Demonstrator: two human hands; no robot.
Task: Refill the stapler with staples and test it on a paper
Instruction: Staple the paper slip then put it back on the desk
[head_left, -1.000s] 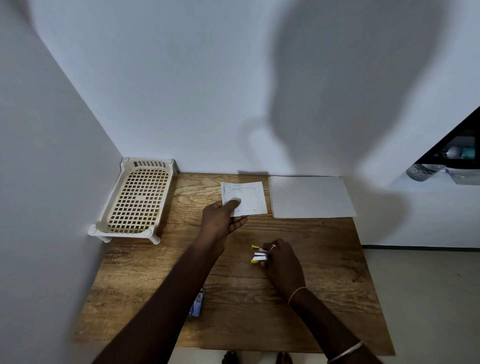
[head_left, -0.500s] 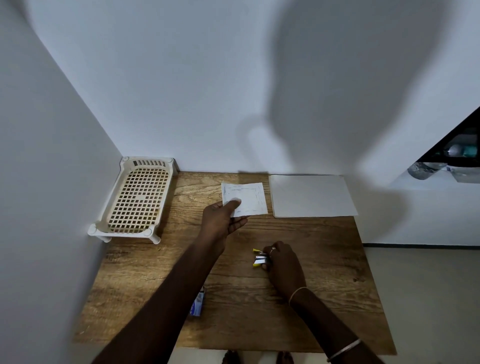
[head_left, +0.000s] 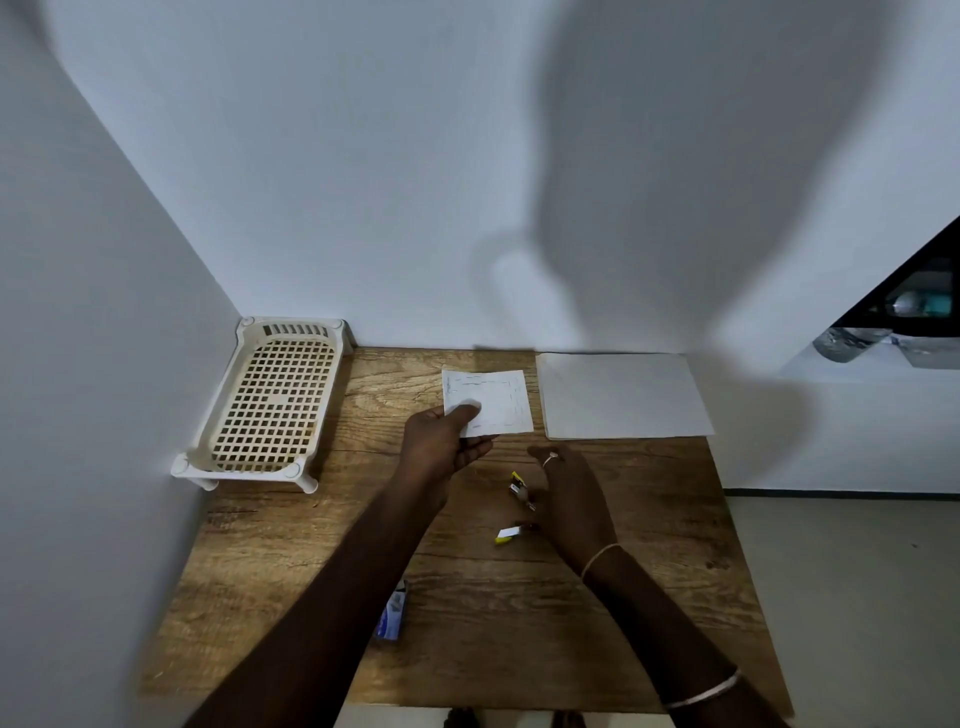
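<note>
Yellow and white mark the small stapler (head_left: 521, 488), which sits just right of the frame's centre in the right hand (head_left: 569, 499). It appears swung open, with one yellow-tipped part up near the fingers and another (head_left: 508, 534) lower down close to the wood. Whether that lower part is joined to the rest or lies loose, I cannot tell. The right hand is curled loosely beside the stapler, palm turned leftward; whether it truly grips it or only steadies it is not clear from here.

The left hand (head_left: 441, 441) reaches further up the frame and pinches the lower left corner of a small paper (head_left: 496, 400), thumb on top and fingers beneath, so the sheet lies nearly flat above the wooden surface (head_left: 649, 571). A larger white sheet (head_left: 623, 395) lies flat to the right of it, against the wall.

The step in hand looks like bringing paper and stapler together for the test. To do it well, the stapler should be closed fully first, then the free edge of the small paper slid between its parts, well clear of the pinching fingers. One firm squeeze should do.

A blue and white box (head_left: 393, 617), likely the staples, lies low in the frame, half hidden by the left forearm. A cream plastic rack (head_left: 270, 405) stands at the left.
</note>
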